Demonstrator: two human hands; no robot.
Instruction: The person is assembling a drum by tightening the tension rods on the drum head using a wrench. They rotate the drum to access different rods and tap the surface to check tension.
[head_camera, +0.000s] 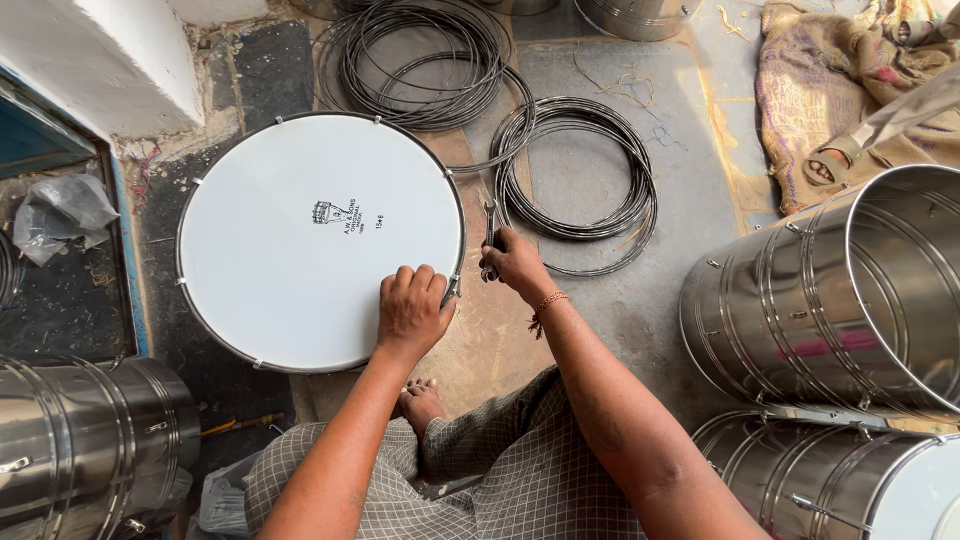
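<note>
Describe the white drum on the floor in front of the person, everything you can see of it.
The drum lies flat on the floor, its round white head facing up, smooth and taut, with a small dark printed mark near the middle. A thin metal hoop rims it, with small hooks spaced along the edge. The left hand presses on the head near its right edge. The right hand holds a metal wrench just beside that rim. Coils of wire hoops lie beyond it.

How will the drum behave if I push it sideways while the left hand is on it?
The drum lies flat on the floor, so it will probably slide, not roll. Its thin white skin looks taut and may dent under hard pressure from the left hand. The right hand holds a wrench at the rim, so a shove could knock it off.
</note>
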